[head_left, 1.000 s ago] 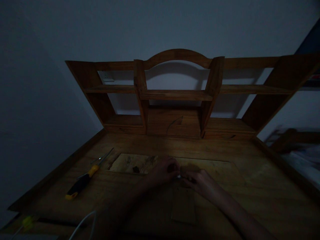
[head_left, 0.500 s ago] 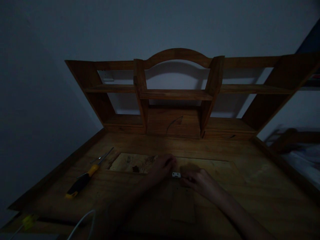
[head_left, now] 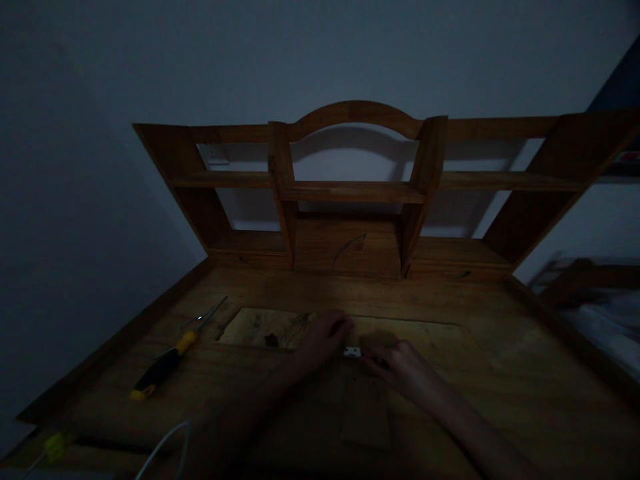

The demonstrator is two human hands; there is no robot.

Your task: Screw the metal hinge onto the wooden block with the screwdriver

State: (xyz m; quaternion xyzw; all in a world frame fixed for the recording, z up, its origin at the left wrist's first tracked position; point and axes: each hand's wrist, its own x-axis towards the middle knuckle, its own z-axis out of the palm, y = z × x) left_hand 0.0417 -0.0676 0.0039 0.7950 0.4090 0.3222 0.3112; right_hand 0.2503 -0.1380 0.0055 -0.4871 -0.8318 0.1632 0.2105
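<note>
Between my two hands, over the wooden desk, is a small white piece with dark holes (head_left: pixel 352 351). My left hand (head_left: pixel 327 333) is at its left end with fingers curled. At its right end my right hand (head_left: pixel 393 360) pinches with thumb and forefinger. The dim light hides exactly how the fingertips meet the piece. A thin flat wooden board (head_left: pixel 366 413) lies on the desk just below my right hand. Behind the hands is a long pale recess (head_left: pixel 260 325) in the desk top, with dark marks and bits of debris in it.
A screwdriver with a yellow and black handle (head_left: pixel 163 367) lies at the left, beside a thin metal tool (head_left: pixel 200 318). A wooden shelf unit (head_left: pixel 350 193) stands along the back of the desk. At the lower left are a white cable (head_left: pixel 163 440) and a yellow tag (head_left: pixel 56 445).
Both hands keep nearly the same place around the white piece. The whole view has shifted very slightly.
</note>
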